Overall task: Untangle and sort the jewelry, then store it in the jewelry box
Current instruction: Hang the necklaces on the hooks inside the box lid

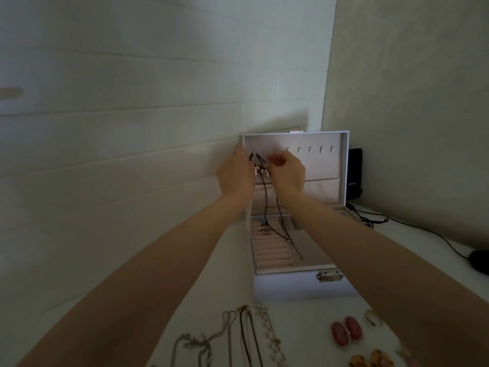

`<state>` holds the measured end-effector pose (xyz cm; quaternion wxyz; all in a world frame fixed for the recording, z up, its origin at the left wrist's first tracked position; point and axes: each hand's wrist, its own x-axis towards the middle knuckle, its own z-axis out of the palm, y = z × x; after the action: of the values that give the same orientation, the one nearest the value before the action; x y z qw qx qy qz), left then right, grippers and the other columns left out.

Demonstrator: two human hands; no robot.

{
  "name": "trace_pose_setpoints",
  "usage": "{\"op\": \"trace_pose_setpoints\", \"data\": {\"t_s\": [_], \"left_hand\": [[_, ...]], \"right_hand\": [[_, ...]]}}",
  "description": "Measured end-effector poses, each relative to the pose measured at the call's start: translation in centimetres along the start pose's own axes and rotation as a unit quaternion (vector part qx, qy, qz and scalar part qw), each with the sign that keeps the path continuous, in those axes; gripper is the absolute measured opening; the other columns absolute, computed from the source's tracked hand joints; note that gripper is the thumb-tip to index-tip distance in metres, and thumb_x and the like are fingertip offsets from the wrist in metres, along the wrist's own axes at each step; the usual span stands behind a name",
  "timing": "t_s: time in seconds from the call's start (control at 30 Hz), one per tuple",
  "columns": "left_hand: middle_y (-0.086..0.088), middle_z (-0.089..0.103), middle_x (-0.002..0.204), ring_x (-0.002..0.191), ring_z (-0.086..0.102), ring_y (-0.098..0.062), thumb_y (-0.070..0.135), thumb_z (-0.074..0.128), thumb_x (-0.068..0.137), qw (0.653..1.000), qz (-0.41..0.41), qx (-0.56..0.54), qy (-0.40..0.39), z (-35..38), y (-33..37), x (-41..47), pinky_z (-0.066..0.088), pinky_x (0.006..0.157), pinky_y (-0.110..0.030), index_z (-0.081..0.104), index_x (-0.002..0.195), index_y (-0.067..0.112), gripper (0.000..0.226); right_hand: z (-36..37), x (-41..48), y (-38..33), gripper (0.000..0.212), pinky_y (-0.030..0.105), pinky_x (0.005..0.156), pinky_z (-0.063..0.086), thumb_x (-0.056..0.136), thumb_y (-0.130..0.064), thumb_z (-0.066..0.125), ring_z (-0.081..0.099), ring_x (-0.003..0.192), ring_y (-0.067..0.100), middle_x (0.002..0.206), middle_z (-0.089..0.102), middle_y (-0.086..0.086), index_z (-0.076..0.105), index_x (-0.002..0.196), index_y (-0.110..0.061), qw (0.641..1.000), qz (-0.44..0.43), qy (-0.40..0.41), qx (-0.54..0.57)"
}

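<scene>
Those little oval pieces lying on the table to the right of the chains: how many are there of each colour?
Pink ovals: 2
Amber-brown ovals: 2
Pale yellowish oval: 1
Total: 5
The blurred bits near the frame's lower right edge are left out, being too unclear to count.

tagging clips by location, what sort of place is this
Likely a room at home, a desk or dresser corner: a jewelry box open on a white table against a panelled wall, and a mouse at the right.
</scene>
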<state>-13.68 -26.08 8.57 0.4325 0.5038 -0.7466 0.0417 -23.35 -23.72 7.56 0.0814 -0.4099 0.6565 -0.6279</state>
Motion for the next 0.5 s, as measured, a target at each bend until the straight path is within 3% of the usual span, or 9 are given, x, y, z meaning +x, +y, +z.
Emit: {"op": "trace_pose_setpoints", "data": {"t_s": [0.1,0.2,0.27,0.33,0.43,0.5], "left_hand": [[-0.009,0.068,0.093,0.089,0.063,-0.031,0.027,0.042,0.097,1.0,0.012,0.017,-0.001,0.0,-1.5,-2.3,0.039,0.066,-0.035,0.052,0.107,0.011,0.021],[-0.01,0.066,0.097,0.095,0.06,-0.03,0.024,0.043,0.096,0.999,0.03,0.017,-0.037,0.2,-1.9,-4.2,0.038,0.069,-0.036,0.055,0.108,0.014,0.02],[-0.011,0.064,0.101,0.1,0.056,-0.029,0.021,0.043,0.095,0.997,0.05,0.022,-0.056,0.4,-1.8,-4.8,0.039,0.07,-0.036,0.056,0.109,0.013,0.02],[-0.01,0.061,0.102,0.101,0.053,-0.028,0.015,0.05,0.091,0.994,0.097,0.039,-0.038,0.3,-1.6,-5.1,0.038,0.066,-0.034,0.059,0.104,0.01,0.017],[-0.015,0.059,0.089,0.084,0.057,-0.033,-0.004,0.065,0.063,0.982,0.186,0.031,0.013,0.2,-1.8,-4.8,0.043,0.059,-0.032,0.064,0.086,0.003,0.023],[-0.017,0.059,0.088,0.081,0.057,-0.035,-0.008,0.063,0.052,0.969,0.244,0.025,-0.032,0.3,-2.1,-4.5,0.045,0.063,-0.036,0.063,0.086,0.001,0.035]], "right_hand": [[-0.5,-0.9,1.6,0.018,0.029,0.075,0.045,0.084,-0.02,0.065,0.057,0.088,0.016,0.1,0.061,-0.001,0.06,0.101,-0.018,0.999,0.026,0.024,-0.019],[0.0,-2.0,2.6,0.02,0.043,0.08,0.054,0.08,-0.03,0.069,0.064,0.089,0.026,0.093,0.066,0.003,0.058,0.092,-0.018,0.995,0.094,-0.023,0.037],[0.6,-2.7,2.7,0.017,0.048,0.08,0.055,0.08,-0.024,0.068,0.065,0.092,0.03,0.097,0.068,0.01,0.059,0.092,-0.017,0.991,0.11,-0.052,0.059],[1.2,-3.2,2.7,0.017,0.045,0.077,0.057,0.081,-0.017,0.065,0.065,0.09,0.031,0.098,0.067,0.013,0.058,0.096,-0.014,0.983,0.131,-0.088,0.089],[1.3,-3.5,2.5,0.023,0.03,0.054,0.052,0.081,-0.011,0.062,0.062,0.067,0.024,0.084,0.065,0.012,0.061,0.103,-0.004,0.968,0.15,-0.139,0.143],[0.6,-3.6,2.1,0.01,0.021,0.042,0.045,0.086,-0.003,0.054,0.056,0.047,0.015,0.071,0.06,0.009,0.06,0.095,-0.004,0.95,0.182,-0.166,0.193]]}}
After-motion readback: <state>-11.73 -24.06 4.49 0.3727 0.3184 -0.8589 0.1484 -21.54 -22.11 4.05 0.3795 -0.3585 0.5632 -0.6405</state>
